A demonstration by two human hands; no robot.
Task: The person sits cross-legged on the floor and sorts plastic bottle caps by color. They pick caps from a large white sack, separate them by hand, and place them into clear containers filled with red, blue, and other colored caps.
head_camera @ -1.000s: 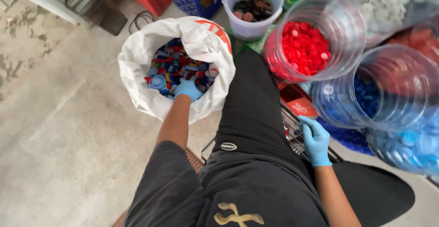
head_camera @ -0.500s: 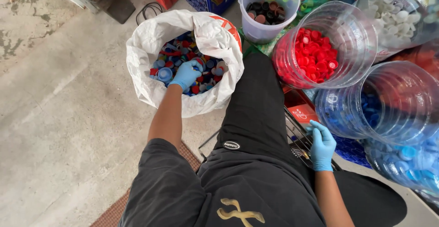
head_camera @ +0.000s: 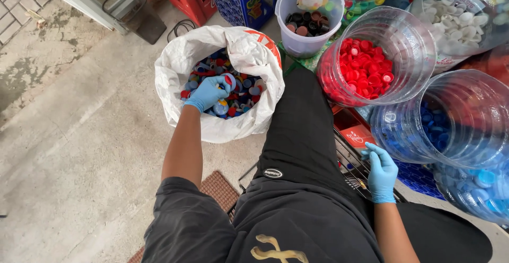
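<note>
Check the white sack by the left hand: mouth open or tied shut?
Open. The white sack has its rim rolled back, mixed bottle caps show inside, and the left hand reaches in among them.

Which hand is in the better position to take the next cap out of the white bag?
Probably the left hand: it is already inside the white bag, on the mixed caps. The right hand hangs outside, by the blue-cap jar.

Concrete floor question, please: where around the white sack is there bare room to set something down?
The concrete floor left of the white sack is bare as far as the paving. Right of the sack it is crowded: lilac bucket, red-cap tub, blue-cap tub. Left hand reaches inside the sack.
</note>
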